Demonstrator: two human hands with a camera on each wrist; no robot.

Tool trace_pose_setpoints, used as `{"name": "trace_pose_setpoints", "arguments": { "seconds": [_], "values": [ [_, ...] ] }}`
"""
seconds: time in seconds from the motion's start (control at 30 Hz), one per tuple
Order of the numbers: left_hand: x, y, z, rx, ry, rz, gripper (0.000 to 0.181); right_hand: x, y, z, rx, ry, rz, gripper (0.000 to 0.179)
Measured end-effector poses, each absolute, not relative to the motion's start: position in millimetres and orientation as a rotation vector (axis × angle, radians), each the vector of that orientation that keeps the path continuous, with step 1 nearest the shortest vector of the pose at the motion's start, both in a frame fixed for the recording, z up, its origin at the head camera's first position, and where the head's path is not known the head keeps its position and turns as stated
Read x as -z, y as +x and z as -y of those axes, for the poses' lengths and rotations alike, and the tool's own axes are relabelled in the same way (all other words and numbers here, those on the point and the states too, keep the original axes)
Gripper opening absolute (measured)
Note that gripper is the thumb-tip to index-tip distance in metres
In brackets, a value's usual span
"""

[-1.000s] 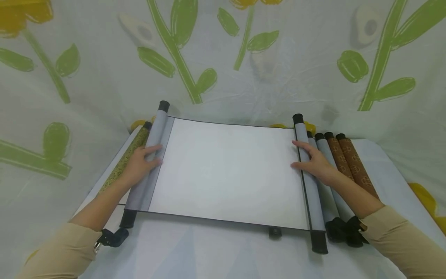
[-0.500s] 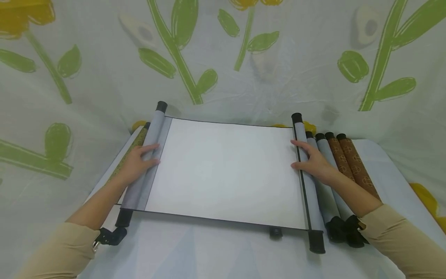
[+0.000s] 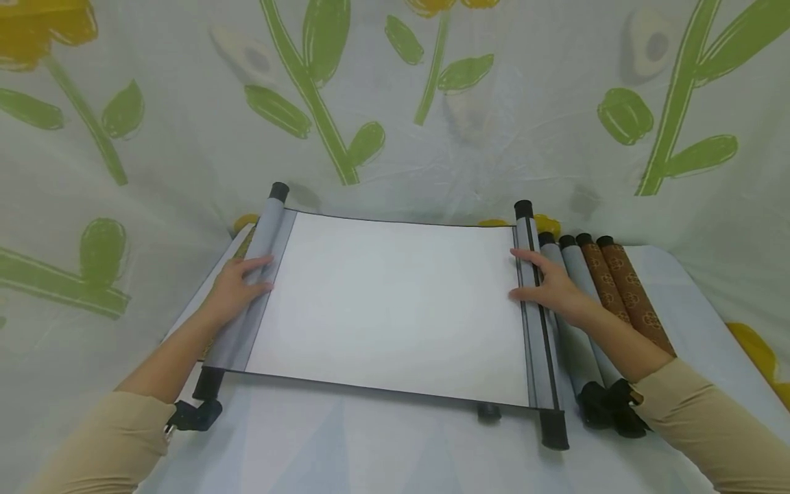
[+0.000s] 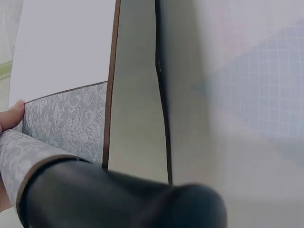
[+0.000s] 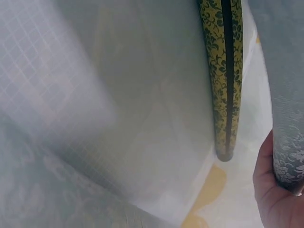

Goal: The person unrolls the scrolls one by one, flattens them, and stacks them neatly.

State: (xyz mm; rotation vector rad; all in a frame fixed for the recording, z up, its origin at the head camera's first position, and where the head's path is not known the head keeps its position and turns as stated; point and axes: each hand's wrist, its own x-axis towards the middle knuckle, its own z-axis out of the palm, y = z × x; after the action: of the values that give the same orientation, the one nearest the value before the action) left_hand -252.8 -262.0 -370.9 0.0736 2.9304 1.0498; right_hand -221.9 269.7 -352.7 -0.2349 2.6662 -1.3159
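Observation:
A partly unrolled hanging scroll (image 3: 395,302) spans both hands in the head view, its white middle framed by silver-grey brocade. My left hand (image 3: 233,288) grips the left roll (image 3: 267,230), fingers and thumb reaching over its inner side. Floral brocade (image 4: 66,116) and the roll's black end knob (image 4: 104,194) show large in the left wrist view. My right hand (image 3: 553,287) holds the right roll (image 3: 546,363) about mid-length, and its black knob (image 3: 554,431) points toward me. In the right wrist view the right hand (image 5: 270,194) cups the underside of the grey roll (image 5: 289,95).
Several rolled scrolls lie to the right, grey ones (image 3: 574,257) and brown patterned ones (image 3: 629,281). A yellow-green patterned scroll (image 5: 222,85) lies beneath on the left, mostly covered in the head view. The pale table (image 3: 395,460) reaches a flower-printed cloth (image 3: 494,158) behind.
My left hand and the left roll have shifted left, covering more of the yellow-green scroll. The right roll has turned and moved slightly left, exposing a grey strip beside the white paper.

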Motion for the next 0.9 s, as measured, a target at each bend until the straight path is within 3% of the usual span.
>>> {"name": "trace_pose_setpoints", "arguments": {
  "seconds": [0.17,0.9],
  "values": [
    [372,-253,266,-1.061,0.061,-2.951,0.057,355,-224,-266,1.280,-0.201,-2.687,0.087],
    [371,-257,278,-1.084,0.037,-2.961,0.053,356,-231,-265,1.306,-0.210,-2.665,0.071]
  ]
}}
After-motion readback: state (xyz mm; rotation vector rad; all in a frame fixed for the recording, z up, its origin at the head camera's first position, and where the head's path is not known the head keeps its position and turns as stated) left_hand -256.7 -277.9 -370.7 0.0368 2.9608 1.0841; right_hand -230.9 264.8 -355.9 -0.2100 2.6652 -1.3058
